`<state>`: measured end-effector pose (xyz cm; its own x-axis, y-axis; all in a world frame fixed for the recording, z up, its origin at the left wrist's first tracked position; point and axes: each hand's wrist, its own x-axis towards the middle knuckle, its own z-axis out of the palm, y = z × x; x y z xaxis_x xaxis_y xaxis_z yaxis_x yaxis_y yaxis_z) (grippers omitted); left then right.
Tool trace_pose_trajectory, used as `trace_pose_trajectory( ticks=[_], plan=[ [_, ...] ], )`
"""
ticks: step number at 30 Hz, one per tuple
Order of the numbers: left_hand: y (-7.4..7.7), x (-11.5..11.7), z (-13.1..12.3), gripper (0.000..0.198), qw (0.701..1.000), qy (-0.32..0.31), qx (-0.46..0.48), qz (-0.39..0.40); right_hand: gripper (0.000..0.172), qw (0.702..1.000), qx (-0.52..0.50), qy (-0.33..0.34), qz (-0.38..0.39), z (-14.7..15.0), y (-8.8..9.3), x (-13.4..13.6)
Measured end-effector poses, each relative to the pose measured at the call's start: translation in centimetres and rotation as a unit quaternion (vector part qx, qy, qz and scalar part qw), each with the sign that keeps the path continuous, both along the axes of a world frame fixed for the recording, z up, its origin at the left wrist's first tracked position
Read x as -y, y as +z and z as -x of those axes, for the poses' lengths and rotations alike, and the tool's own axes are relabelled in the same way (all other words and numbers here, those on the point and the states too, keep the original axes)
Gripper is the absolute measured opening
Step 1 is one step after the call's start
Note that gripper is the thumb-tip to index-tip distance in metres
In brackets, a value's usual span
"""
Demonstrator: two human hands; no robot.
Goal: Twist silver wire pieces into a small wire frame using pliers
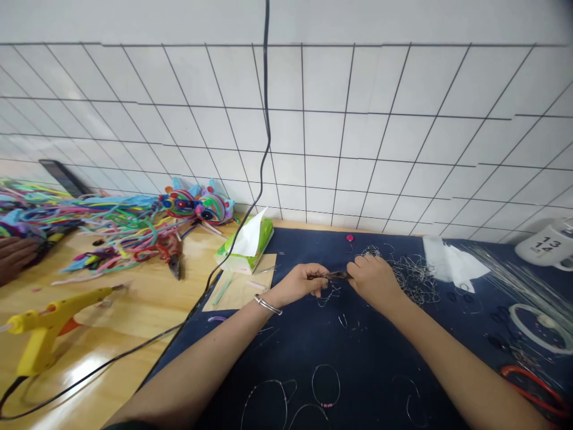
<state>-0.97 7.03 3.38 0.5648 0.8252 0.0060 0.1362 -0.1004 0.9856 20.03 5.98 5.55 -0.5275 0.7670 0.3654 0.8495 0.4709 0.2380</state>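
My right hand is closed around a pair of dark pliers, whose jaws point left toward my other hand. Fingers pinched, my left hand meets the jaw end and holds a thin wire, mostly hidden by the fingers. Bent wire shows just below the left fingertips. Behind my right hand lies a tangled heap of wire pieces. On the dark blue mat nearer to me are wire hoops, one with pink beads, and a small bent wire.
A tissue pack, yellow glue gun and colourful pipe cleaners lie left. Another person's hand is at the far left. A black cord hangs across the view. Straight wires and a white mug are right.
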Motion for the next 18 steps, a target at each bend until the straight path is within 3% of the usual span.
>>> trace_pose_trajectory(
  ticks=[12, 18],
  plan=[
    [-1.5, -0.3, -0.1, 0.025, 0.999, 0.039, -0.010, 0.037, 0.016, 1.000, 0.014, -0.011, 0.008, 0.5, 0.4, 0.3],
    [-2.5, -0.6, -0.3, 0.026, 0.996, 0.081, 0.005, 0.036, 0.024, 0.998, 0.024, -0.063, 0.018, -0.1, 1.5, 0.4]
  ],
)
